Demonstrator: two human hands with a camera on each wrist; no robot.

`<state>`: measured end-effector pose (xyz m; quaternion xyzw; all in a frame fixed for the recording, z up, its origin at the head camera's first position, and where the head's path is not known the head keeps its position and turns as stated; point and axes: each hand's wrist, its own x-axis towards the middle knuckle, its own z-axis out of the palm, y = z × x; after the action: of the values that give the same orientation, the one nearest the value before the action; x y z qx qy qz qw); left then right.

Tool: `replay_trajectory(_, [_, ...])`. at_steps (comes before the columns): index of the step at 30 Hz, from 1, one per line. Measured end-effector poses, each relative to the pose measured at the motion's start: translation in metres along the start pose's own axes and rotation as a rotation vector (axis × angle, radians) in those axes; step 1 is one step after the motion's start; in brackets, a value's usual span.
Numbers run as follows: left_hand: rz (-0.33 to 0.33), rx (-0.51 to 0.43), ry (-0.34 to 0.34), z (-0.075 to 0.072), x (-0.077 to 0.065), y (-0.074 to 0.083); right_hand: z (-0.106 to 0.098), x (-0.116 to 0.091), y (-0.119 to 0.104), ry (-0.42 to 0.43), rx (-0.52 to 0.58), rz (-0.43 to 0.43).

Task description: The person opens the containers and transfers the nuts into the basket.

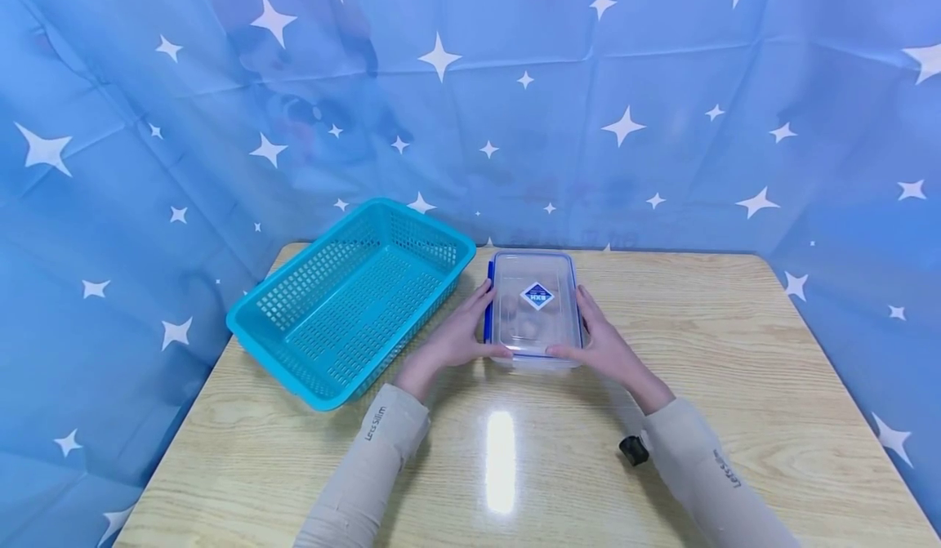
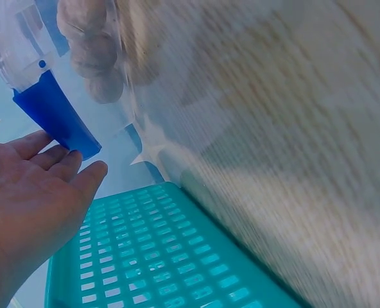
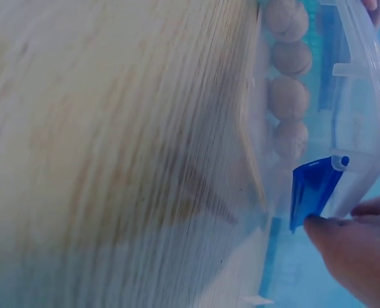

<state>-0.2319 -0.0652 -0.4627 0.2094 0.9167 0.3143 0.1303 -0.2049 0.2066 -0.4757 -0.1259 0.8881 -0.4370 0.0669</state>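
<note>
A clear lidded food container (image 1: 522,323) with a blue seal and a diamond-shaped sticker stands on the table. Through its wall show several round tan balls (image 3: 288,97) that look like walnuts. My left hand (image 1: 461,334) lies along its left side, thumb at the front corner; in the left wrist view the fingertips touch a blue latch (image 2: 56,115) that angles out from the box. On the opposite side my right hand (image 1: 606,344) spreads its fingers along the wall. Its thumb meets the end of another blue latch (image 3: 315,189).
A turquoise perforated basket (image 1: 349,385) stands left of the container, close to my left hand. The wooden table (image 1: 698,352) ends at a blue star-patterned curtain (image 1: 515,123). A small black object (image 1: 633,451) is by my right sleeve.
</note>
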Motion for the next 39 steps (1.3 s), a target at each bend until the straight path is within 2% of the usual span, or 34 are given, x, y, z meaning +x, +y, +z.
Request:
replay_trajectory(8, [-0.001,0.005,0.006,0.001,0.0,0.0,0.005,0.001,0.004,-0.037,0.016,0.009])
replay_trajectory(16, [0.004,0.006,0.01,0.001,0.0,0.002,0.005,0.002,0.004,-0.024,0.005,0.009])
replay_trajectory(19, [-0.016,-0.028,0.013,0.001,0.0,0.003,0.007,0.002,0.005,-0.028,0.014,0.007])
replay_trajectory(22, [-0.053,-0.109,0.046,0.0,0.002,0.002,0.008,0.002,0.004,-0.027,0.027,-0.003])
replay_trajectory(26, [-0.096,-0.277,0.141,0.0,0.006,0.0,0.008,0.001,0.004,-0.019,0.03,-0.008])
replay_trajectory(29, [-0.143,-0.432,0.182,0.003,0.009,-0.006,0.008,0.001,0.003,-0.024,0.022,-0.004])
replay_trajectory(34, [-0.238,-0.669,0.165,0.009,0.011,-0.012,0.008,0.0,0.001,-0.032,0.02,0.008])
replay_trajectory(39, [-0.294,-0.75,0.145,0.011,0.011,-0.011,0.007,0.0,0.0,-0.031,0.039,0.001])
